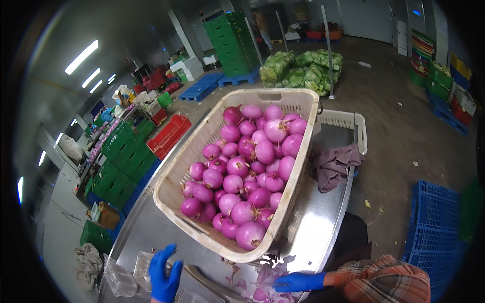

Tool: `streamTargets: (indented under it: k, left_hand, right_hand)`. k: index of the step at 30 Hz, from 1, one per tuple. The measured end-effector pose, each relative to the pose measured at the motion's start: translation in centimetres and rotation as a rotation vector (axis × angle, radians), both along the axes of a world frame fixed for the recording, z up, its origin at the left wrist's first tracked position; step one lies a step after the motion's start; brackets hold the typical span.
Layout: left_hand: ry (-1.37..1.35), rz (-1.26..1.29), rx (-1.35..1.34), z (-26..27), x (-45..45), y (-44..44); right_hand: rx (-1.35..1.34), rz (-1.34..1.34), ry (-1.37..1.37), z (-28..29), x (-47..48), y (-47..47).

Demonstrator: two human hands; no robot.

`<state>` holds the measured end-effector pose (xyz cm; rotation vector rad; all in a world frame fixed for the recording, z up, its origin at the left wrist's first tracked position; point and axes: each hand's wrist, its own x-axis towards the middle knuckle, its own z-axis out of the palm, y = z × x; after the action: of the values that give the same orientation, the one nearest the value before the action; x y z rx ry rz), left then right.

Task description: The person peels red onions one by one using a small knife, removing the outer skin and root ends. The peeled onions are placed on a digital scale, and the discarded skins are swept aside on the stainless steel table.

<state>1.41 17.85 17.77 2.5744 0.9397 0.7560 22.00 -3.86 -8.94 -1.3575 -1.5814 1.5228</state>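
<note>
A white plastic crate (235, 252) full of purple-red onions (237, 166) stands on a stainless steel table (151, 223). Below its near left corner my left hand (163, 274), in a blue glove, is raised with fingers apart and holds nothing; clear plastic containers (143, 268) lie just left of it. My right hand (299, 282), gloved in blue, is closed around the handle end of a thin-bladed knife (263, 283) pointing left. Under and around the blade lie onion skins (274, 270) and a small peeled onion (260, 294). The knife's handle is hidden in the glove.
A purple cloth (335, 164) hangs over the table's right edge beside a second white crate (360, 128). Blue plastic pallets (430, 223) stand at the right. Green crates (121, 151) and a red crate (170, 136) are on the left. Bagged leafy vegetables (303, 70) lie beyond the table.
</note>
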Motion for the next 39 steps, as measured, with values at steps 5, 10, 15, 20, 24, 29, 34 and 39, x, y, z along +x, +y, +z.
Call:
streamTargets:
  k: [5, 10, 15, 20, 24, 29, 34, 39]
  left_hand:
    - [0.397, -0.381, 0.215, -1.3, 14.9, 8.6]
    - [0.923, -0.072, 0.296, -5.8, 24.3, 13.7]
    - [0.952, -0.01, 0.3, -7.1, 25.1, 15.9]
    - [0.045, -0.208, -0.115, -3.9, 19.1, 13.4]
    - [-0.553, -0.289, -0.644, 1.2, 12.3, 3.6]
    - [-0.981, -0.094, -0.859, -2.9, 2.0, -6.5]
    - [-1.376, -0.125, -1.583, -12.8, 0.6, -12.7]
    - [-1.144, 0.068, -1.445, -13.8, 1.8, -17.8]
  right_hand:
    - [-0.112, -0.086, 0.182, 1.3, 2.3, -2.4]
    - [0.044, -0.253, 0.126, -0.5, 2.1, -4.3]
    - [0.047, -0.323, 0.189, 1.9, 3.2, -4.9]
    - [0.122, -0.297, 0.067, 2.9, 3.4, -4.7]
    - [-0.001, -0.197, 0.035, 2.3, 2.9, -4.1]
    - [0.201, -0.099, 0.129, 2.4, 0.2, -3.5]
    - [0.113, -0.215, 0.176, 3.5, 1.6, -2.7]
    - [-0.009, -0.232, -0.028, 11.0, 1.8, -1.3]
